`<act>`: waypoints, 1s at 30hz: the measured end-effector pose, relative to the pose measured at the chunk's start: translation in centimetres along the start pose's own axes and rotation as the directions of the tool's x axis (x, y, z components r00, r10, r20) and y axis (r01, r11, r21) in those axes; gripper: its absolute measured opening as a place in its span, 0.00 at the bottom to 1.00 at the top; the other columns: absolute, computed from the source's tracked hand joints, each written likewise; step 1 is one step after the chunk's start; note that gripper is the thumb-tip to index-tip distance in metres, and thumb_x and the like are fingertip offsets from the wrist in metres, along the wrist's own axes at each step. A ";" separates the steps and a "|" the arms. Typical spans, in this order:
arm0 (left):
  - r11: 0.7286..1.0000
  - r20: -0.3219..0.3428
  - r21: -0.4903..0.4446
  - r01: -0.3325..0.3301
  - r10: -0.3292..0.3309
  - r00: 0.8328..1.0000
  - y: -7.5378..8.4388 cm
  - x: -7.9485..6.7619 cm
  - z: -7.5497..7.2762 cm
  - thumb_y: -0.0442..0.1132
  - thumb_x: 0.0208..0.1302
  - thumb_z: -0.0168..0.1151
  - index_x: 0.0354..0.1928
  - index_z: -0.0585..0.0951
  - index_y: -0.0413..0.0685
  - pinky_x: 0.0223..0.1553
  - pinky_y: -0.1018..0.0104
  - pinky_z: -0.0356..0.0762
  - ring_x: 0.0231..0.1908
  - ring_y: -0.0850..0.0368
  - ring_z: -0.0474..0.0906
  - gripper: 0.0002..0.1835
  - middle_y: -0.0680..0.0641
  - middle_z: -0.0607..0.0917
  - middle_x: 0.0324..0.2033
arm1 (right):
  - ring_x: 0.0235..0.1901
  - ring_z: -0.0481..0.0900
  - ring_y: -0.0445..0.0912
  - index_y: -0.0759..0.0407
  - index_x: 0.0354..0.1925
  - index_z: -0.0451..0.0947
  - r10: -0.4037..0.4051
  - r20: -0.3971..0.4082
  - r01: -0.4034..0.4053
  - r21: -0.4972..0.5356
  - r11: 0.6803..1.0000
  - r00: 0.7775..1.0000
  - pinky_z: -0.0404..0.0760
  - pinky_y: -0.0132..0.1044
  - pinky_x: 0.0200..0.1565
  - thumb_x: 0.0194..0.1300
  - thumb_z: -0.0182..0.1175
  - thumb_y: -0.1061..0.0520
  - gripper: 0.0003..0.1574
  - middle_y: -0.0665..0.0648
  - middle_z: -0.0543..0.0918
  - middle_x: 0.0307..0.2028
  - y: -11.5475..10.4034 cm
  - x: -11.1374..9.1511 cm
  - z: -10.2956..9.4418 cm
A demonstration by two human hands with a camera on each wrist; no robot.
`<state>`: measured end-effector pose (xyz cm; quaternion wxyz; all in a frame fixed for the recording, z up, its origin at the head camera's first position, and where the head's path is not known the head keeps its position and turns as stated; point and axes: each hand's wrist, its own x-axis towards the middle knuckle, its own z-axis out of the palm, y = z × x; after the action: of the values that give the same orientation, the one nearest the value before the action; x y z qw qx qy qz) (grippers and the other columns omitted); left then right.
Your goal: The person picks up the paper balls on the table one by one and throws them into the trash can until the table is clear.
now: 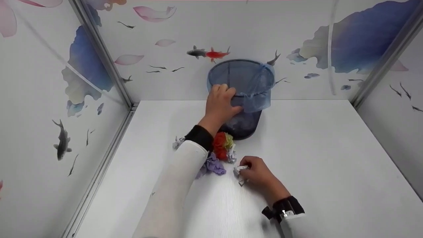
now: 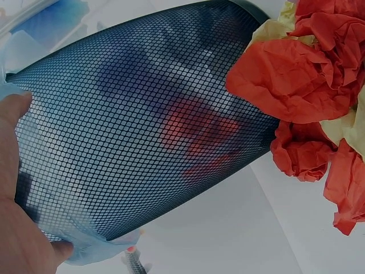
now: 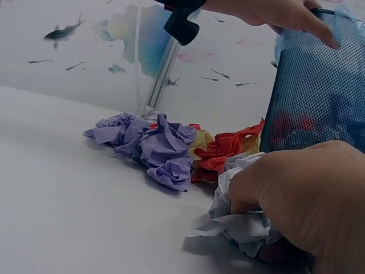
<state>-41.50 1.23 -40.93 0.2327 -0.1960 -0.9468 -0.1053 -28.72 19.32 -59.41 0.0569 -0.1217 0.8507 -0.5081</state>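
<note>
While the left hand (image 1: 219, 103) grips the bin (image 1: 246, 125), the right hand (image 1: 258, 172) pinches crumpled white paper (image 3: 244, 228); a hard left-hand tug might tip the bin.

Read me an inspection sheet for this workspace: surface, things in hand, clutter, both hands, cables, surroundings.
Surface: white tabletop, with paper lying on it.
Things in hand: round dark mesh bin with a translucent blue plastic liner folded over its rim, red and bluish shapes showing through the mesh; crumpled white paper.
Clutter: crumpled red paper, crumpled yellow paper and crumpled purple paper in front of the bin.
Hands: left hand grips the bin's rim; right hand pinches the white paper.
Cables: nothing seen.
Surroundings: white wall panels printed with fish and petals; metal corner posts.
</note>
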 end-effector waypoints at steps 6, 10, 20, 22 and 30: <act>1.000 0.008 -0.006 0.006 -0.006 1.000 0.1 0.0 -0.2 0.65 0.60 0.71 0.46 0.80 0.53 0.58 0.58 0.71 0.52 0.50 0.71 0.26 0.49 0.75 0.40 | 0.31 0.76 0.44 0.54 0.30 0.81 -0.014 -0.013 0.014 0.007 1.000 1.000 0.74 0.33 0.30 0.53 0.65 0.65 0.07 0.50 0.79 0.29 0.1 -0.1 -0.1; 1.000 0.000 -0.014 0.007 -0.007 1.000 0.1 0.0 -0.2 0.64 0.60 0.71 0.46 0.80 0.54 0.56 0.58 0.71 0.52 0.50 0.71 0.25 0.49 0.75 0.39 | 0.32 0.77 0.44 0.52 0.30 0.81 -0.012 -0.024 0.012 0.008 1.000 1.000 0.75 0.33 0.32 0.54 0.66 0.65 0.08 0.50 0.80 0.29 0.1 -0.1 0.0; 1.000 0.001 -0.009 0.005 -0.005 1.000 0.1 0.1 -0.1 0.65 0.60 0.71 0.47 0.80 0.54 0.57 0.59 0.72 0.53 0.50 0.71 0.26 0.49 0.75 0.40 | 0.31 0.76 0.44 0.61 0.32 0.81 -0.035 -0.006 0.035 0.028 0.999 0.999 0.75 0.32 0.29 0.54 0.65 0.64 0.04 0.53 0.79 0.29 0.0 -0.2 -0.2; 1.000 0.001 -0.003 0.002 -0.002 1.000 0.1 0.1 -0.1 0.65 0.60 0.70 0.47 0.80 0.54 0.57 0.59 0.72 0.53 0.50 0.71 0.26 0.49 0.75 0.40 | 0.30 0.76 0.44 0.62 0.32 0.80 -0.039 0.001 0.039 0.032 0.999 0.999 0.74 0.32 0.28 0.54 0.64 0.64 0.04 0.53 0.79 0.29 0.0 -0.1 -0.3; 1.000 0.008 -0.009 0.011 -0.011 1.000 0.2 0.0 -0.3 0.65 0.60 0.70 0.49 0.80 0.54 0.58 0.58 0.71 0.53 0.50 0.71 0.27 0.49 0.76 0.41 | 0.30 0.75 0.42 0.59 0.32 0.80 -0.087 0.023 0.087 0.003 0.996 0.996 0.76 0.33 0.30 0.55 0.63 0.65 0.04 0.53 0.80 0.31 -0.3 0.3 -1.3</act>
<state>-41.29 1.30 -40.69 0.2273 -0.1924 -0.9483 -0.1101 -29.26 20.18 -58.52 0.0446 -0.1645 0.8433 -0.5096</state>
